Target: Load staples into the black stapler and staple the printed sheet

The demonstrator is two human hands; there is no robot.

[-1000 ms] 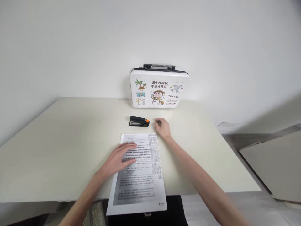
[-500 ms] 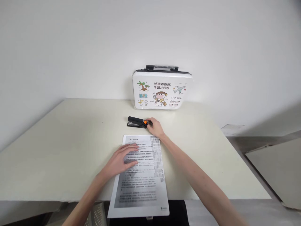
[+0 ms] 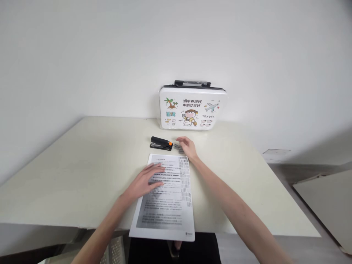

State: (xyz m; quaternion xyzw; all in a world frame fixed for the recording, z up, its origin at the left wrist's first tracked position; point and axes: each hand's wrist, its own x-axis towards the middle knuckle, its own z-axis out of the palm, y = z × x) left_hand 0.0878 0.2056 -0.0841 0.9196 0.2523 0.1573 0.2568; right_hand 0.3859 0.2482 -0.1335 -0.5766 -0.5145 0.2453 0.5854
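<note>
A printed sheet of paper (image 3: 168, 200) lies on the cream table (image 3: 82, 165), its near end hanging over the front edge. My left hand (image 3: 145, 181) rests flat on the sheet's upper left, fingers stretched out. A black stapler (image 3: 161, 143) with an orange end lies just beyond the sheet. My right hand (image 3: 187, 147) hovers to the right of the stapler's orange end with its fingers spread and holds nothing. A small grey thing (image 3: 177, 147) lies by its fingertips; I cannot make out what it is.
A white case (image 3: 192, 108) with cartoon travel pictures and a black handle stands upright against the wall at the back of the table. To the right, beyond the table's edge, a pale board (image 3: 324, 205) lies lower down.
My right hand reached left to the stapler's orange end, then drew back a little with its fingers spread. The left hand stayed on the paper. The view shifted slightly.
</note>
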